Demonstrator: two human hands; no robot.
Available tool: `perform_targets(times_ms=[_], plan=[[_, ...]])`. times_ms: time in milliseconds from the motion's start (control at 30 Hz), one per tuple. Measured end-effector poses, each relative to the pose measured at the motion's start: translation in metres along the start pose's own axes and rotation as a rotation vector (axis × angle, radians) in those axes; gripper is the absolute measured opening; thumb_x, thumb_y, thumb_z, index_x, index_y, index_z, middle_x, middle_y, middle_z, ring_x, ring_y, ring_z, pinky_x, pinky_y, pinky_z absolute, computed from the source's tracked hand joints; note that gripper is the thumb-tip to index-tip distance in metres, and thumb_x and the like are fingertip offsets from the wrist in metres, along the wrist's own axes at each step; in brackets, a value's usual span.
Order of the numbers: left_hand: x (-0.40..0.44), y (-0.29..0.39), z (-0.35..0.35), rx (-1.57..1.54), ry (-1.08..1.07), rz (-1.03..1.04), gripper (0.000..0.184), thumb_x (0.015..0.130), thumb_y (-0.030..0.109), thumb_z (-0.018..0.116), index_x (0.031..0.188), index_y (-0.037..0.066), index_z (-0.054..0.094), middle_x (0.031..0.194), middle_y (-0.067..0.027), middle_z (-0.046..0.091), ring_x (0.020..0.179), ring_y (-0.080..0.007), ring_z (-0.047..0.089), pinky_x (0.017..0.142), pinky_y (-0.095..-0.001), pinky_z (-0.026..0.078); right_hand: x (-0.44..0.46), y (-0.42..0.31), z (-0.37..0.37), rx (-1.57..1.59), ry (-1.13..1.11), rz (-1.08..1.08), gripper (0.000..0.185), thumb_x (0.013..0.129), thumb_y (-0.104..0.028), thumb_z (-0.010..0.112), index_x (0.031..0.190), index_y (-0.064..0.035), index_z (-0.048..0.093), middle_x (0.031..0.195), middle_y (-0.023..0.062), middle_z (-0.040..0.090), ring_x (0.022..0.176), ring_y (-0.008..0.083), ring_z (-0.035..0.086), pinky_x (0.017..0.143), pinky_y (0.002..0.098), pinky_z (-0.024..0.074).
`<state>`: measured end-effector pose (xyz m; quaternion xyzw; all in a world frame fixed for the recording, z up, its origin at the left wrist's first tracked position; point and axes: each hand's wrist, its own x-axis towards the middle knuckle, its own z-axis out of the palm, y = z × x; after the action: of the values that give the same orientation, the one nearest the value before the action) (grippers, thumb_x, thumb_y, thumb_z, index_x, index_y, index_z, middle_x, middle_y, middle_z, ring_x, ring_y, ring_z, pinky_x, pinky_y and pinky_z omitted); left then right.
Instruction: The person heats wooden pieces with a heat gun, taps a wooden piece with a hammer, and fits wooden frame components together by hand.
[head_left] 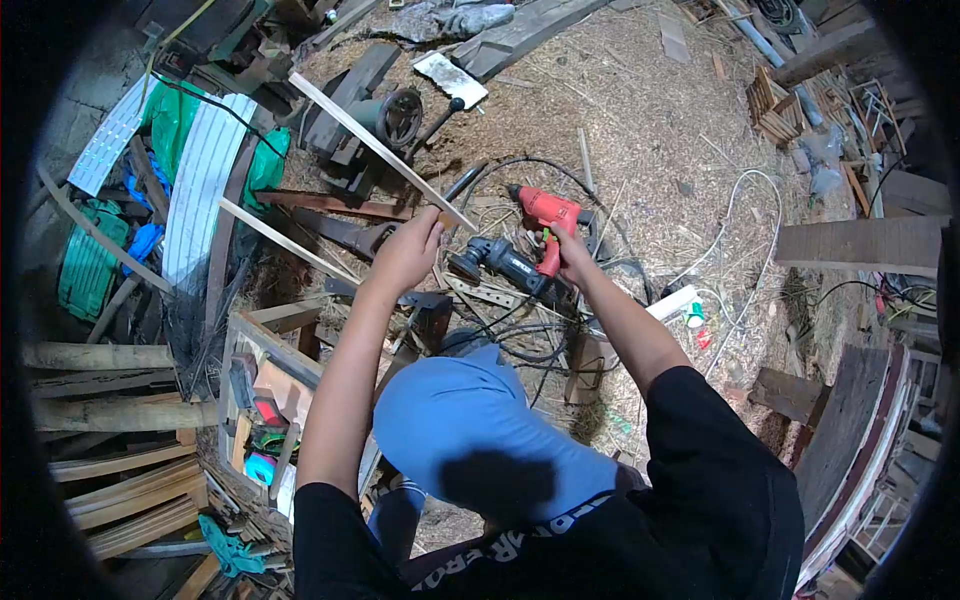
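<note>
Near the middle, my left hand [408, 250] is closed round the lower end of a long thin wooden strip [365, 140], which slants up to the left. My right hand [570, 252] is wrapped round the handle of a red power drill [545, 207], whose chuck points to the upper left. Between my hands, a black angle grinder [505, 264] lies low, with black cables looping around it. A hand saw [345, 232] lies left of my left hand.
A bench vise [395, 118] stands beyond my left hand. A wooden tool box [270, 345] is at lower left. A second thin strip [290, 240] slants toward it. White cord [775, 200] loops over the shavings at right. Planks [865, 245] jut in from the right.
</note>
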<state>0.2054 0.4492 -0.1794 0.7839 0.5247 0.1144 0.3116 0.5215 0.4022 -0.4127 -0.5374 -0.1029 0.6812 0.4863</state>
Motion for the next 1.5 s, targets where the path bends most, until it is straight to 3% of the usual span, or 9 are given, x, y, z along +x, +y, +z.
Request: perform_targets(times_ms=[67, 100, 200, 233, 333, 467, 600, 967, 1500], plan=[[-0.001, -0.009, 0.001, -0.019, 0.049, 0.016, 0.021, 0.106, 0.021, 0.052, 0.108, 0.0, 0.051, 0.092, -0.028, 0.064, 0.091, -0.0491, 0.062, 0.078, -0.052, 0.049, 0.018, 0.017, -0.011, -0.261, 0.134, -0.096, 0.037, 0.101, -0.027, 0.066, 0.133, -0.0091, 0.059, 0.111, 0.0109, 0.075, 0.081, 0.0204, 0.069, 0.073, 0.0347, 0.0582], [-0.001, -0.014, 0.001, -0.025, 0.047, 0.0, 0.02, 0.106, 0.02, 0.052, 0.107, 0.0, 0.051, 0.09, -0.0272, 0.064, 0.09, -0.0484, 0.063, 0.077, -0.0515, 0.049, 0.016, 0.013, -0.013, -0.656, 0.231, -0.245, 0.037, 0.096, -0.027, 0.072, 0.125, -0.0057, 0.063, 0.111, 0.0146, 0.075, 0.091, 0.0268, 0.072, 0.081, 0.0395, 0.058], [-0.004, -0.026, 0.0, -0.038, 0.09, 0.0, 0.019, 0.105, 0.019, 0.052, 0.105, 0.0, 0.052, 0.085, -0.0246, 0.065, 0.085, -0.0466, 0.064, 0.074, -0.0503, 0.05, 0.009, 0.014, -0.003, -0.869, 0.403, -0.424, 0.04, 0.091, -0.026, 0.072, 0.122, -0.0028, 0.065, 0.11, 0.0205, 0.074, 0.099, 0.0346, 0.073, 0.089, 0.0433, 0.0563], [-0.006, -0.028, 0.0, -0.044, 0.113, 0.006, 0.019, 0.105, 0.019, 0.052, 0.105, 0.0, 0.053, 0.084, -0.0238, 0.065, 0.084, -0.0461, 0.064, 0.073, -0.0499, 0.05, 0.008, 0.015, 0.003, -0.936, 0.499, -0.358, 0.044, 0.087, -0.023, 0.07, 0.126, -0.0032, 0.062, 0.108, 0.0248, 0.073, 0.101, 0.0426, 0.071, 0.09, 0.0478, 0.0551], [-0.013, -0.033, -0.011, -0.057, 0.109, -0.028, 0.022, 0.106, 0.023, 0.052, 0.109, 0.001, 0.053, 0.094, -0.0285, 0.065, 0.095, -0.0499, 0.062, 0.079, -0.0575, 0.047, -0.001, 0.023, 0.011, -1.066, 0.57, -0.542, 0.05, 0.084, -0.023, 0.069, 0.128, -0.0019, 0.059, 0.107, 0.0266, 0.071, 0.102, 0.0469, 0.068, 0.091, 0.0509, 0.0534], [-0.024, -0.034, -0.028, 0.054, 0.185, -0.061, 0.023, 0.104, 0.024, 0.055, 0.106, 0.002, 0.056, 0.092, -0.0278, 0.065, 0.092, -0.0494, 0.061, 0.077, -0.0565, 0.047, -0.026, 0.026, 0.038, -1.266, 0.451, -0.92, 0.042, 0.081, -0.011, 0.069, 0.121, 0.0003, 0.06, 0.108, 0.0246, 0.066, 0.104, 0.0456, 0.063, 0.095, 0.0518, 0.0488], [-0.035, -0.056, -0.039, -0.012, 0.251, -0.038, 0.024, 0.103, 0.025, 0.057, 0.104, 0.001, 0.059, 0.09, -0.0273, 0.065, 0.088, -0.0491, 0.062, 0.074, -0.0553, 0.048, -0.037, 0.029, 0.1, -1.155, 0.061, -1.037, 0.027, 0.081, -0.013, 0.072, 0.106, -0.002, 0.069, 0.113, 0.02, 0.067, 0.106, 0.0411, 0.062, 0.096, 0.05, 0.0481], [-0.045, -0.07, -0.057, -0.103, 0.336, -0.139, 0.023, 0.103, 0.024, 0.057, 0.106, 0.001, 0.062, 0.093, -0.0259, 0.066, 0.091, -0.0471, 0.063, 0.076, -0.0515, 0.049, -0.012, 0.086, 0.204, -1.423, -0.317, -0.937, 0.02, 0.073, -0.021, 0.083, 0.09, -0.012, 0.08, 0.131, 0.0177, 0.059, 0.128, 0.0381, 0.05, 0.109, 0.0515, 0.0391], [-0.05, -0.077, -0.054, -0.094, 0.359, -0.204, 0.022, 0.103, 0.024, 0.056, 0.11, 0.003, 0.063, 0.095, -0.0259, 0.069, 0.093, -0.0479, 0.065, 0.078, -0.055, 0.05, 0.009, 0.118, 0.225, -1.68, -0.163, -0.994, 0.013, 0.078, -0.021, 0.072, 0.084, -0.0113, 0.08, 0.147, 0.0176, 0.054, 0.141, 0.0346, 0.045, 0.115, 0.0635, 0.0293]])
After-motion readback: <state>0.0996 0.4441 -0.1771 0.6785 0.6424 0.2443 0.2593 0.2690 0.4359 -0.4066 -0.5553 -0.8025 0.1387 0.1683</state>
